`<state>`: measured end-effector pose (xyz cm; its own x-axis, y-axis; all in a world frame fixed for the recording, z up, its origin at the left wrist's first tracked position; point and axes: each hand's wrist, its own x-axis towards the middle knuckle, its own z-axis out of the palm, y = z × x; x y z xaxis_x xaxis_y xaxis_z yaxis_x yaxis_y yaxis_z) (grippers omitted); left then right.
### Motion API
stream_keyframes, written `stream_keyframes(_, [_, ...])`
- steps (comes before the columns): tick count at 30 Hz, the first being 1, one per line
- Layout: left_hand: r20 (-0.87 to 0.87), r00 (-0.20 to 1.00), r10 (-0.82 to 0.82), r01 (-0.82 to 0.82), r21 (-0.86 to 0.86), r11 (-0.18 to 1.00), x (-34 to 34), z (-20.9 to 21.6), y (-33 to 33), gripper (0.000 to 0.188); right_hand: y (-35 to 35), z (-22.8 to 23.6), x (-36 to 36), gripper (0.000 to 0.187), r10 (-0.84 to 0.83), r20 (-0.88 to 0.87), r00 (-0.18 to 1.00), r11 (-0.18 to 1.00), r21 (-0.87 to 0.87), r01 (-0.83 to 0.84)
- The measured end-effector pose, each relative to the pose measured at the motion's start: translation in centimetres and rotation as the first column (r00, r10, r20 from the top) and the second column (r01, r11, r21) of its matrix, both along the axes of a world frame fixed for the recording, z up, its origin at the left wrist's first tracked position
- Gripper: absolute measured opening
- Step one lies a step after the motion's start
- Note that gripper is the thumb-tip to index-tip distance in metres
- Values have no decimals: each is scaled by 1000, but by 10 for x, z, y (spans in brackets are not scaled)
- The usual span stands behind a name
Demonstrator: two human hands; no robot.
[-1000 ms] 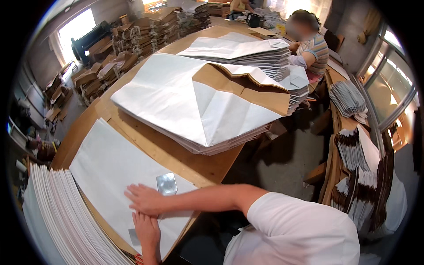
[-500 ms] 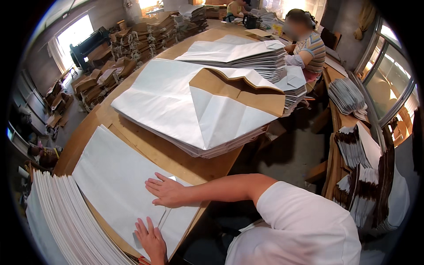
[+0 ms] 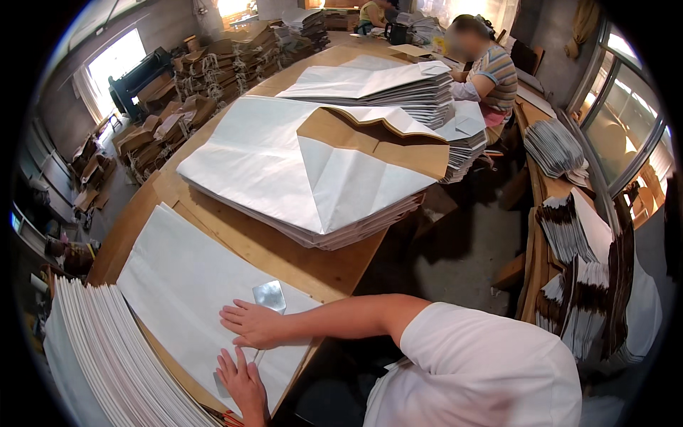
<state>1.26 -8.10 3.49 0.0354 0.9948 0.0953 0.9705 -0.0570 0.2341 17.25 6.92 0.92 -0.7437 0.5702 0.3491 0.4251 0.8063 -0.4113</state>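
A large white paper sheet or bag (image 3: 171, 263) lies flat on the wooden table in front of me. My right hand (image 3: 252, 324) rests palm down on it, fingers stretched to the left. My left hand (image 3: 243, 384) lies just nearer, fingers spread on the same paper. Both look empty. A shiny square metal piece (image 3: 269, 296) sits beside my right hand's far edge. Another grey flat piece (image 3: 222, 386) shows partly beside my left fingers. Between the hands runs a fold or slit in the paper, partly hidden by them.
A stack of large white paper bags (image 3: 249, 156) with brown lining stands farther along the table (image 3: 277, 249). White folded sheets (image 3: 114, 349) are packed upright at the near left. A co-worker (image 3: 491, 78) sits at the far right. Bundled papers (image 3: 562, 153) line the right-hand bench.
My right hand has slid a little nearer and left across the paper, uncovering more of the metal piece. My left hand has stayed about where it was.
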Motion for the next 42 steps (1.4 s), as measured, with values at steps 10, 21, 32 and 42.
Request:
stream_keyframes(10, [176,979,103,-118,81,990,27,-9,61,48,-1,-4,13,57,15,84,996,1000,-14,-14])
stream_keyframes(21, [-118,970,212,-204,82,976,-8,-15,9,53,39,7,83,51,-173,228,958,979,145,143])
stream_keyframes(32, [-98,954,282,-270,122,955,-6,-14,-2,52,31,20,56,45,-188,234,954,951,284,117])
stream_keyframes(42, [62,979,193,-199,106,974,3,11,32,51,5,-7,-1,56,-7,66,998,1000,30,5])
